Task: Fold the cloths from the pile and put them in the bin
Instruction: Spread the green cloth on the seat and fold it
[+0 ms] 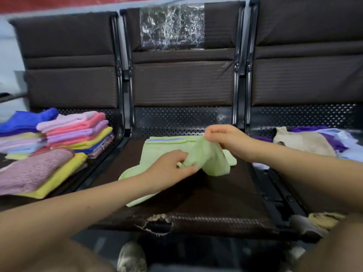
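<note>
A light green cloth (163, 152) with a blue and green stripe along its far edge lies on the middle brown seat (206, 205). My left hand (169, 169) pinches a fold of it near the middle. My right hand (225, 139) grips the cloth's right corner and holds it raised above the seat, so the right part hangs in a bunched fold. On the right seat lies the loose pile of unfolded cloths (314, 142), beige, purple and pale blue. No bin is in view.
Stacks of folded cloths (76, 132) in pink, yellow, blue and lilac fill the left seat, with a mauve cloth (33, 169) in front. The middle seat's front edge has a torn hole (157, 224). Black metal armrests separate the seats. A shoe (131, 256) shows below.
</note>
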`<move>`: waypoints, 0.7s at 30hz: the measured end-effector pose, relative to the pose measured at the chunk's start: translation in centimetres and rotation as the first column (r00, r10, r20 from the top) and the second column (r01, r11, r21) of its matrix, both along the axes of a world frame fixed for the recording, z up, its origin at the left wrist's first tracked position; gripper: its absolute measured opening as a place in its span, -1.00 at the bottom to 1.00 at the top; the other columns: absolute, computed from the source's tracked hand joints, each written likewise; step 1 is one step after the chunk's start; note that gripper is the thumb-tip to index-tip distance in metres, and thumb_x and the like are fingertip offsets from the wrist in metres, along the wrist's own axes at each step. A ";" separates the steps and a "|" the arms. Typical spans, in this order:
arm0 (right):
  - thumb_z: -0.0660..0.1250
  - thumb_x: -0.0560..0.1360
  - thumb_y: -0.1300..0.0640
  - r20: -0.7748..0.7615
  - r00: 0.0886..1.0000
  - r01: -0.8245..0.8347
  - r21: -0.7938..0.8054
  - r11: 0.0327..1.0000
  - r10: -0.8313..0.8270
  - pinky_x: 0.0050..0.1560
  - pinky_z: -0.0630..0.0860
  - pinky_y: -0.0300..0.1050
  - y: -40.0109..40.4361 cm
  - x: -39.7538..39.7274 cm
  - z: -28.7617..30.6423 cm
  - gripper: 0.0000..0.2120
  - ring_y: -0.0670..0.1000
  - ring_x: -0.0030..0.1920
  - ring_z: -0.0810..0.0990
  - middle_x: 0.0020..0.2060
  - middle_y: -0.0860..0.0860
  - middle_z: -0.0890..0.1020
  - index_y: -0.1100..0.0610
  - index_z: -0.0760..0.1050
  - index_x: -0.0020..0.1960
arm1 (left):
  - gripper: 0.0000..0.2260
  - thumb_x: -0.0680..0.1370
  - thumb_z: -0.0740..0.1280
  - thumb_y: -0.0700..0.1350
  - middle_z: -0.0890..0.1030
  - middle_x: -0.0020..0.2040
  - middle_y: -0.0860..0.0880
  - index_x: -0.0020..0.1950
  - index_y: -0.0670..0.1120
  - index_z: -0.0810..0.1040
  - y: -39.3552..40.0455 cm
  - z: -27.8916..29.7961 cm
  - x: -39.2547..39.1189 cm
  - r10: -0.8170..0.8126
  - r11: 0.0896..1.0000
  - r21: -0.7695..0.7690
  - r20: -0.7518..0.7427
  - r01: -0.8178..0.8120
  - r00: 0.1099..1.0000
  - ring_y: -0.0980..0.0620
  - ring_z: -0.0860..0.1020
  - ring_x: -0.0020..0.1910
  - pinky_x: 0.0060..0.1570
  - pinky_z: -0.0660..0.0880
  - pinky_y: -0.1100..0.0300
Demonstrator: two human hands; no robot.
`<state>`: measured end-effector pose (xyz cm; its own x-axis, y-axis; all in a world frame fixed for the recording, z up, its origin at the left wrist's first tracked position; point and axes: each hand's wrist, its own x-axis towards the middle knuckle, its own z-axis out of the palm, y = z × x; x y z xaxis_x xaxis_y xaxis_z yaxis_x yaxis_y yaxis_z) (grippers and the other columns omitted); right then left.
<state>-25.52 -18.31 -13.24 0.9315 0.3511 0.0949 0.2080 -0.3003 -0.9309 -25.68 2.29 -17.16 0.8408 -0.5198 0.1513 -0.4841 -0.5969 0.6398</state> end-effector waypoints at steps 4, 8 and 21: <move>0.28 0.56 0.12 0.010 0.984 0.171 0.261 0.950 -0.179 -0.18 0.41 -0.13 -0.3 1.0 1.9 -0.80 -0.02 -0.26 0.47 -0.31 0.02 0.49 0.13 0.45 -0.22 | -0.66 0.54 0.32 0.01 0.57 -0.17 -0.20 -0.03 -0.31 0.55 0.0 3.6 1.4 0.013 0.973 -0.228 -0.101 -0.036 0.995 -0.02 0.52 -0.18 -0.09 0.44 0.05; 0.28 0.57 0.11 -0.023 0.935 0.338 0.355 0.872 -0.353 -0.20 0.44 -0.10 -1.8 2.1 2.4 -0.80 0.03 -0.30 0.51 -0.31 0.08 0.54 0.15 0.49 -0.21 | -0.74 0.49 0.29 -0.09 0.43 -0.34 -0.12 -0.28 -0.25 0.47 2.0 6.2 3.5 0.114 0.970 -0.198 -0.151 -0.143 0.982 -0.03 0.40 -0.32 -0.26 0.30 0.12; 0.27 0.58 -0.04 -0.081 0.925 0.312 -0.392 0.865 -0.371 -0.12 0.45 -0.09 -5.9 4.7 -6.3 -0.76 -0.02 -0.19 0.53 -0.23 0.01 0.56 0.12 0.54 -0.09 | -0.72 0.52 0.35 0.03 0.68 0.07 -0.06 0.17 -0.06 0.59 7.0 1.8 5.8 0.084 0.880 -0.360 -0.522 -0.309 0.849 -0.06 0.63 0.08 0.16 0.52 -0.04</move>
<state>-20.82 -24.21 -19.51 0.9919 -0.0095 -0.1265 -0.1021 -0.6508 -0.7524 -19.89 9.33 -15.40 0.9390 -0.3163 -0.1351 0.0483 -0.2676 0.9623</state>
